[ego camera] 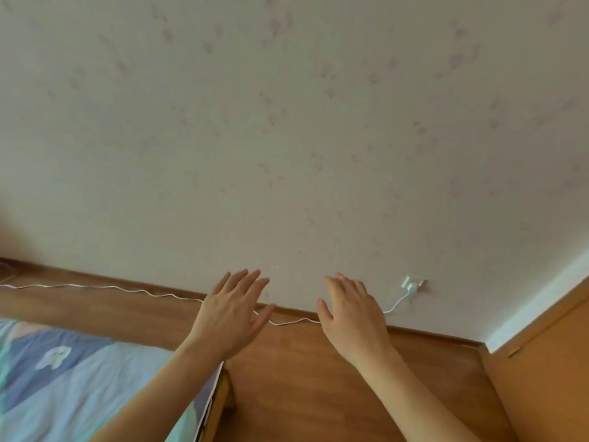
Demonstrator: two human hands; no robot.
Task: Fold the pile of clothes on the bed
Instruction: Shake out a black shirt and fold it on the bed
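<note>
Two hands reach out before us, the left hand (231,317) and the right hand (352,315), each grip released, fingers straight, holding nothing. We see the bed (79,387) at near left under a blue sheet; no pile of clothes shows. A white cable (127,290) runs along the floor (302,378) to a wall socket (412,283).

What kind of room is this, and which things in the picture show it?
Most likely a bedroom in a home. A bed with a blue patterned cover sits at lower left, the wall has faint floral wallpaper, and a white charger cable runs from a wall socket along the wooden floor.
</note>
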